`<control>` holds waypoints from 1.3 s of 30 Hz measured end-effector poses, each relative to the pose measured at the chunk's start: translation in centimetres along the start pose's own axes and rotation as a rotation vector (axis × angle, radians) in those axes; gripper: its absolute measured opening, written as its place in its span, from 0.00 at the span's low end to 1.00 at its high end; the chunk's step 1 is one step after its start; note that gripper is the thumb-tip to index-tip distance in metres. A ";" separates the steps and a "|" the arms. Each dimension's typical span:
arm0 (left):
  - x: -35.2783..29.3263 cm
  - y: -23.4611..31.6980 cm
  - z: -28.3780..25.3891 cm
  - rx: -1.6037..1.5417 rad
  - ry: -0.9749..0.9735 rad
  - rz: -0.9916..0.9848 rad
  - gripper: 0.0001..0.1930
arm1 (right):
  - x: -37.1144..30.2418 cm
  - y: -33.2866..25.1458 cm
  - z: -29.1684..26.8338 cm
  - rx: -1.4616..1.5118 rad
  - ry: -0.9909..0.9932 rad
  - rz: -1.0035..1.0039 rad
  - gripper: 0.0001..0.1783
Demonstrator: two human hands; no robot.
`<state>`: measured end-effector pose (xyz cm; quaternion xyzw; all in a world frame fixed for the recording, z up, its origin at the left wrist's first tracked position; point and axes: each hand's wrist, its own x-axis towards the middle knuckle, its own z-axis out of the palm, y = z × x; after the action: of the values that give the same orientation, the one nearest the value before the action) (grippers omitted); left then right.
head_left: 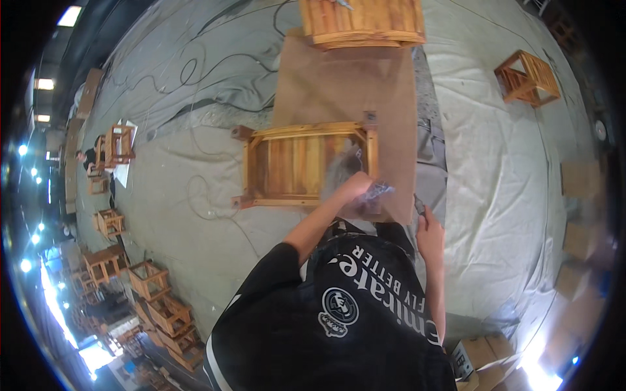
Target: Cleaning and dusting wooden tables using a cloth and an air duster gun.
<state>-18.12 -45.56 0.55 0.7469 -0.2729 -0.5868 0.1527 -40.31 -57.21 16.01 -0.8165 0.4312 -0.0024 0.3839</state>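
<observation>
A wooden slatted piece (293, 166) lies in front of me, framed on its sides, with reddish-brown blocks or short legs at its corners. My left hand (358, 184) is closed on a crumpled clear plastic bag (339, 173), which hangs blurred over the right end of the slats. Some dark print or contents show through the plastic. To the right, my right hand (428, 225) wraps round a small dark tool (418, 206), pointing forward beside the board's edge. Its exact kind is too small to tell.
A brown board (339, 85) lies under the wooden piece. Stacked slatted panels (365, 23) sit at its far end. A wooden stool (529, 78) stands far right; several stools (163, 296) line the left. A cable (195, 72) crosses the cloth-covered floor. Boxes (482, 358) are at lower right.
</observation>
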 end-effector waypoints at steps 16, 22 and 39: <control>-16.6 -19.3 -5.4 -1.675 0.614 0.007 0.23 | -4.9 -21.5 25.8 0.120 -0.283 -0.458 0.18; -16.3 -26.4 -5.8 -1.462 1.273 -0.039 0.28 | -0.6 -25.0 32.3 0.079 -0.126 -0.248 0.18; -18.2 -29.7 -4.2 -1.620 1.070 -0.121 0.16 | 1.4 -28.2 41.6 0.149 -0.127 -0.340 0.16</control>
<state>-10.25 -11.35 -0.16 0.5963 0.3578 -0.1867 0.6939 -5.70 -22.82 3.97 -0.8454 0.2604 -0.0479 0.4638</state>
